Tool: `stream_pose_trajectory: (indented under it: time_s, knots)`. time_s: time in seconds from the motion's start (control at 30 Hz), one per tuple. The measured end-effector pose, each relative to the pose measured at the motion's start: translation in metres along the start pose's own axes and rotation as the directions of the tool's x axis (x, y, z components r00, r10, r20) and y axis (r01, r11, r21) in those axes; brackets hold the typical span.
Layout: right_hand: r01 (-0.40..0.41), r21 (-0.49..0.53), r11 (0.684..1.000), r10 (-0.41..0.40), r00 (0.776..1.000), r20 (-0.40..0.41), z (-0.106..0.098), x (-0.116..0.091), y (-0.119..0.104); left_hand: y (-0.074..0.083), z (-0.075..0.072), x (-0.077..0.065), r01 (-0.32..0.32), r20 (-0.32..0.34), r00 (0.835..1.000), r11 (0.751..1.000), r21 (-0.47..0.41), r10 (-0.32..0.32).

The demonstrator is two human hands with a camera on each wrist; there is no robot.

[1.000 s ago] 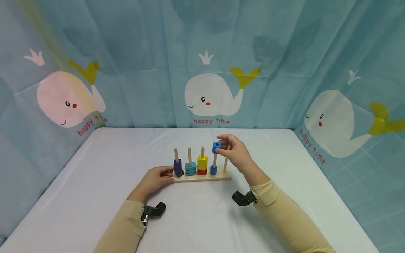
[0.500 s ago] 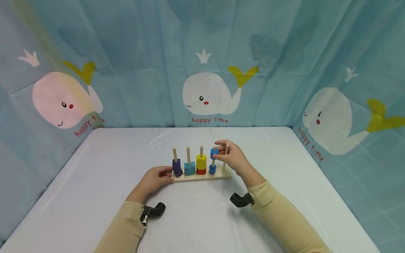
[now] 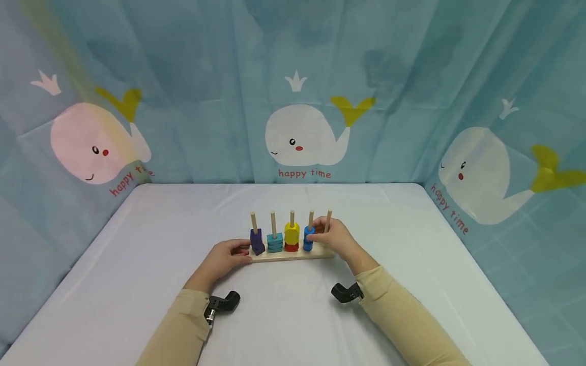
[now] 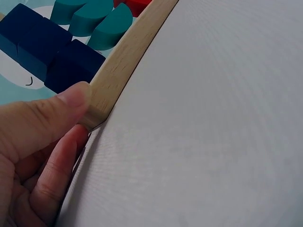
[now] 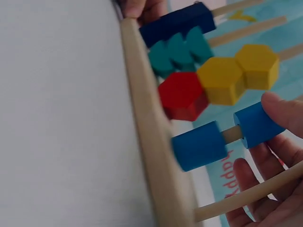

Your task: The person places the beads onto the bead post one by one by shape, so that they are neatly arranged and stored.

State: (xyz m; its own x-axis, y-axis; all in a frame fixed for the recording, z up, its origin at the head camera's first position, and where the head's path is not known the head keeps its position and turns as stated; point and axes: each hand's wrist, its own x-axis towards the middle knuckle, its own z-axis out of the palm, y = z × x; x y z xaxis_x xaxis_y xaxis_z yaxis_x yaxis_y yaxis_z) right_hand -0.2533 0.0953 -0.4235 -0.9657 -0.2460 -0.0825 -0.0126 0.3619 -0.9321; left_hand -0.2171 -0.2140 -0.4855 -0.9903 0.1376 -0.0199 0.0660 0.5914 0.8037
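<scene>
A wooden stacking-peg toy has a long pale base (image 3: 288, 257) with several upright pegs. My left hand (image 3: 220, 262) pinches the base's left end, thumb against the wood beside the dark blue blocks (image 4: 45, 45). With thumb and fingers, my right hand (image 3: 340, 239) holds a blue cylinder (image 5: 255, 124) threaded on the fourth peg. Beneath it sits another blue cylinder (image 5: 200, 145); a short stretch of peg shows between them in the right wrist view. The rightmost peg (image 5: 251, 191) is bare and passes in front of the right hand's fingers.
Teal half-round blocks (image 3: 275, 243) fill the second peg's lower part. On the third, yellow hexagons (image 3: 291, 234) sit above a red hexagon (image 3: 291, 247). The white-covered table (image 3: 284, 315) meets a blue whale-print curtain (image 3: 206, 101) at the back and sides.
My right hand has come down, bringing the blue cylinder from the top of the fourth peg to near the lower cylinder. The left hand stays at the base's end.
</scene>
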Motion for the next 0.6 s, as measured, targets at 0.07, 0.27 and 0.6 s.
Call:
stream_pose_trajectory:
  time_s: [0.07, 0.27, 0.6]
  knots:
    - [-0.008, 0.003, 1.000, 0.008, 1.000, -0.007, 0.003, -0.001, 0.005, -0.001, 0.001, -0.001, 0.008, 0.000, 1.000, 1.000, -0.001, -0.008]
    - [-0.001, 0.000, 1.000, 0.001, 1.000, -0.012, 0.007, -0.001, 0.014, 0.001, 0.000, -0.001, -0.003, 0.008, 1.000, 1.000, 0.010, 0.003]
    - [0.032, -0.207, 0.978, 0.000, 0.988, 0.152, -0.026, 0.008, 0.009, 0.004, -0.005, 0.007, -0.017, 0.017, 1.000, 1.000, -0.012, 0.018]
